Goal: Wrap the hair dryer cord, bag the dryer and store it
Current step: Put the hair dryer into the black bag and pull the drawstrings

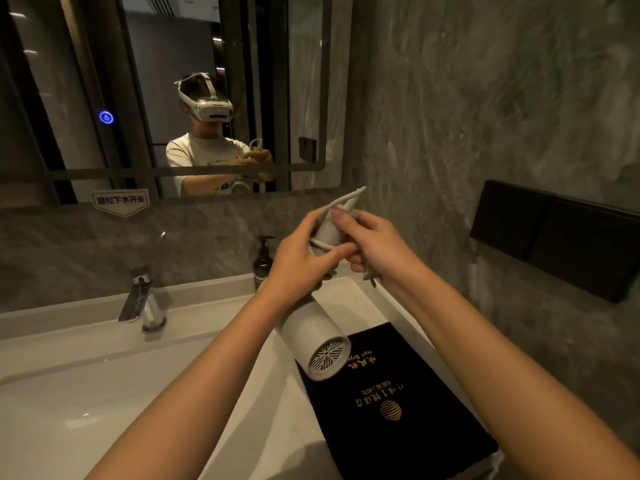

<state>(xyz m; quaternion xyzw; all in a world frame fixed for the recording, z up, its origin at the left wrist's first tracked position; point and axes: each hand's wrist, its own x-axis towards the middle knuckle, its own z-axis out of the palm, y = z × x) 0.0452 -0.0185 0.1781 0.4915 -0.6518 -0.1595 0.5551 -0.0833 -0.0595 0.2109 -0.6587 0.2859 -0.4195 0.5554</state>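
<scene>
Both forearms reach forward over the white surface (pixel 221 341). Left hand (pixel 301 261) has its grip closed around the handle of the white hair dryer (pixel 311 337), whose barrel hangs below that grip, grille toward the camera. Right hand (pixel 374 247) pinches the cord (pixel 341 202) against the handle, just beside the left. Black storage bag (pixel 391 403) lies flat beneath both grips.

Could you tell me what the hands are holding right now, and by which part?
Both hands grip the white hair dryer by its handle: the left hand clasps it, while the right hand pinches the cord wound around it.
</scene>
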